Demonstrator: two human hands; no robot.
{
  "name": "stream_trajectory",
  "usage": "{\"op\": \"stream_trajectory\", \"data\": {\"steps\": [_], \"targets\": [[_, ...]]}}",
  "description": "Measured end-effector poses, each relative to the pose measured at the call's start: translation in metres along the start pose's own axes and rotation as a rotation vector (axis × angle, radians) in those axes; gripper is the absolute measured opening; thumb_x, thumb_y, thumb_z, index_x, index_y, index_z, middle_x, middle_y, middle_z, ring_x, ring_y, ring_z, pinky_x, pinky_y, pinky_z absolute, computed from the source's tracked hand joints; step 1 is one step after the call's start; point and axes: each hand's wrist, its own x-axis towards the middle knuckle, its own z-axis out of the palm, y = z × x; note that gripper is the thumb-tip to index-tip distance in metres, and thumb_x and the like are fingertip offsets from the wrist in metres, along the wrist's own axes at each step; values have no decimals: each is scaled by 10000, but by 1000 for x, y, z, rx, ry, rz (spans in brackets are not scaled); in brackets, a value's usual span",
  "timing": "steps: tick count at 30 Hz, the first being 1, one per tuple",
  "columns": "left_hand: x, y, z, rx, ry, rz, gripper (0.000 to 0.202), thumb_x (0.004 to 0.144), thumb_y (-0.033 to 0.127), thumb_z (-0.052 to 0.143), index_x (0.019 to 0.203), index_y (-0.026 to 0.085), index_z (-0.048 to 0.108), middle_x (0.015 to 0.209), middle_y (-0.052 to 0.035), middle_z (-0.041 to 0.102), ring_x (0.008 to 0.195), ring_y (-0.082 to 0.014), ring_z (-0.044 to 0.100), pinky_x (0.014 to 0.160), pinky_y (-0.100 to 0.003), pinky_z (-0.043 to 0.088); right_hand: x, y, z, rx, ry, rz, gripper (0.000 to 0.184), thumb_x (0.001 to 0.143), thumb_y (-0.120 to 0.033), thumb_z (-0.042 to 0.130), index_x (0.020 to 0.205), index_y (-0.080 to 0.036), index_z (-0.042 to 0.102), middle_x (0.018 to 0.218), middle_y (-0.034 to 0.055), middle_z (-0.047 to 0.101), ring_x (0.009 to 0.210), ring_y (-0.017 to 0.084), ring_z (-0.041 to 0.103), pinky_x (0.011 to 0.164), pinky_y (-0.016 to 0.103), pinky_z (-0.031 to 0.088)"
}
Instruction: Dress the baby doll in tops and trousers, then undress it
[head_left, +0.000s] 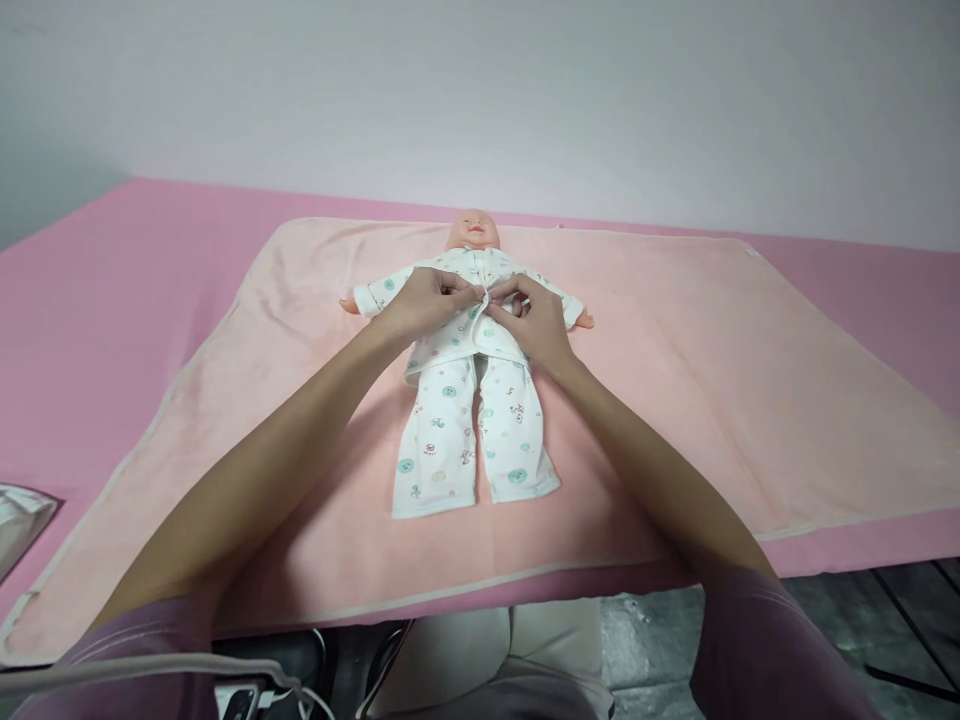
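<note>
Doll (474, 236) lies head to twelve, shirt (442, 346), trousers (444, 440) on! Left hand (436, 300), right hand (541, 318) pinching shirt front finger-to-thumb; toward six, front seemingly unfastened.

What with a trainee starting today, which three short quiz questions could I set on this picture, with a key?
1. True or false: the doll wears a white top and white trousers, both with small printed figures.

2. Where do the left hand and right hand come together?
A) At a trouser hem
B) At the front of the top
C) On the doll's head

3. What lies directly under the doll, and what colour is its border?

Key:
1. True.
2. B.
3. A peach cloth with a pale border.
</note>
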Motion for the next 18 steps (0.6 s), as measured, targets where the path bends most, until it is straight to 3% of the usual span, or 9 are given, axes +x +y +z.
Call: {"op": "stream_trajectory", "data": {"steps": [8, 15, 18], "targets": [[-4, 2, 9, 104, 2, 39, 162, 820, 323, 854, 829, 170, 802, 723, -15, 603, 670, -134, 475, 620, -314, 334, 0, 0, 7, 23, -7, 19, 193, 909, -323, 828, 874, -243, 656, 940, 16, 735, 773, 169, 538, 765, 345, 480], [5, -9, 5, 63, -21, 60, 177, 866, 350, 801, 845, 176, 775, 792, -39, 646, 746, -160, 542, 683, -312, 389, 2, 10, 3, 63, -67, 38, 377, 912, -579, 868, 1003, -251, 706, 908, -4, 665, 754, 159, 483, 751, 334, 439], [9, -14, 3, 38, -28, 68, 210, 850, 354, 815, 796, 185, 702, 753, -11, 571, 706, -144, 493, 676, -316, 365, 5, 15, -1, 67, -118, 43, 327, 957, -565, 801, 1068, -263, 741, 884, -10, 616, 764, 165, 475, 772, 335, 447]]}}
